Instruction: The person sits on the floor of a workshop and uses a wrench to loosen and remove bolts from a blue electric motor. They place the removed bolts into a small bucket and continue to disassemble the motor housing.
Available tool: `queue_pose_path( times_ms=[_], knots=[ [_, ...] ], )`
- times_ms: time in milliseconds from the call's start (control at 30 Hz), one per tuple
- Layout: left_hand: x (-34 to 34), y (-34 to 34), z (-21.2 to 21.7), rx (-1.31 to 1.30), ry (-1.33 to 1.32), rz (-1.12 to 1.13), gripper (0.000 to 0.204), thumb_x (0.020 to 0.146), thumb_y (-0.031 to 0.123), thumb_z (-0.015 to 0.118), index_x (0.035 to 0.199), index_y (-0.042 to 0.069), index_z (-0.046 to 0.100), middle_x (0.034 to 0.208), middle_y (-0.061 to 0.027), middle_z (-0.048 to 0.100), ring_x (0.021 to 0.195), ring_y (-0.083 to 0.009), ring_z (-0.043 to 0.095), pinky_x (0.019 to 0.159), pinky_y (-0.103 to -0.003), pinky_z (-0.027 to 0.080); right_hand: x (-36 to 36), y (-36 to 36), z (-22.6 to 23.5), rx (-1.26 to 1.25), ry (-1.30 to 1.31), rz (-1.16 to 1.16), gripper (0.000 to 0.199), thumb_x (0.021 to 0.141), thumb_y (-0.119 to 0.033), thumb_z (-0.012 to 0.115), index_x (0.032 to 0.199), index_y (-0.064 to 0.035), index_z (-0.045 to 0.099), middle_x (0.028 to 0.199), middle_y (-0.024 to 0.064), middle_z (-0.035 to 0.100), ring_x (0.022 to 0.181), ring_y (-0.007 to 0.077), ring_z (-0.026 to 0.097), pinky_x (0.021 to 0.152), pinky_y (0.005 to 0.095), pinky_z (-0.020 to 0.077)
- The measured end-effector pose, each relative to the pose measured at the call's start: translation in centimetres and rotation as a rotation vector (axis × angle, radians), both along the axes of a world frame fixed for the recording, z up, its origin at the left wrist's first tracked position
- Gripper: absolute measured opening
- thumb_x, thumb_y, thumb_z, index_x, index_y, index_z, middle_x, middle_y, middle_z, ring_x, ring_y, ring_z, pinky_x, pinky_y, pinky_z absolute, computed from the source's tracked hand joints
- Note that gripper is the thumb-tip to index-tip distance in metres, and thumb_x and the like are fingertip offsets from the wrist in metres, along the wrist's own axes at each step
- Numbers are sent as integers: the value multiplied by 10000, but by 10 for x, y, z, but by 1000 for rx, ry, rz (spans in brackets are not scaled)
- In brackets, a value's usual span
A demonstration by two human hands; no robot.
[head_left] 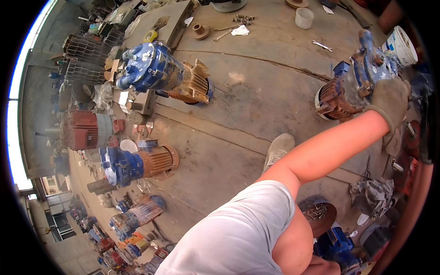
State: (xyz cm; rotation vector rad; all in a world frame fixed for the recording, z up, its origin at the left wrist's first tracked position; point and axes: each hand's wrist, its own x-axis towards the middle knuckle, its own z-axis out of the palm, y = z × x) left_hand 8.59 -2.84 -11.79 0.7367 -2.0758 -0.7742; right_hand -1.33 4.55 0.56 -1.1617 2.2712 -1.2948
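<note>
You have the worn motor unit with chipped blue paint and a rust-brown finned housing [359, 81] at the upper right of the view, on the brown, seamed floor [220, 151]. Your left grip, in a grey work glove [390, 97], lies at the near right side of its blue part, arm extended. The fingers are largely hidden; you cannot be told how far they are closed, or whether they have hold of the unit. A further grey glove shape [393, 142] shows just below; whether it is your right grip, and how open, cannot be determined.

Just beyond the unit you have a white plastic bucket [399, 46]. A silver open-ended wrench [322, 46] lies on the floor to the unit's upper left, apart from it. Nearer you, a round rust-brown bowl holding loose metal fasteners [329, 217] sits beside crumpled grey plastic sheeting [372, 196].

Well apart, to your left, lies a second blue unit with rusty fins [160, 71]. Below it in view is a third unit, blue at one end and rust-brown at the other [137, 164]. A red-brown motor with a grey band [85, 130] stands farther left.
</note>
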Motion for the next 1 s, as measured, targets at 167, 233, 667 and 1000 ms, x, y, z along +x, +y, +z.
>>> queue_pose_path(
  times_ms=[167,233,667,1000],
  knots=[
    [9,-11,3,101,11,-112,153,897,202,760,1039,145,770,1056,-93,770,1123,-287,719,960,-420,558,-15,6,-3,-103,-232,310,298,1060,-207,737,1289,-21,693,1107,42,746,826,112,629,782,255,496],
    [14,-12,8,106,-3,-125,143,901,226,769,1026,159,790,1058,-98,776,1127,-296,722,967,-433,561,-21,8,1,-65,-227,357,372,1037,-244,775,1328,-32,680,1115,40,747,860,108,636,779,257,499],
    [24,-33,17,282,4,-200,250,905,334,824,1046,127,834,964,-155,801,921,-332,771,852,-459,575,-9,-2,81,-11,1006,591,396,914,-111,795,1294,-38,709,1213,92,731,982,260,724,887,388,569],
    [29,-26,24,281,1,-215,241,928,333,818,979,99,798,806,-94,756,768,-292,713,775,-412,546,28,-22,128,388,1170,574,505,941,-333,770,1357,-73,651,1086,177,747,1053,386,722,902,500,565]
  ],
)
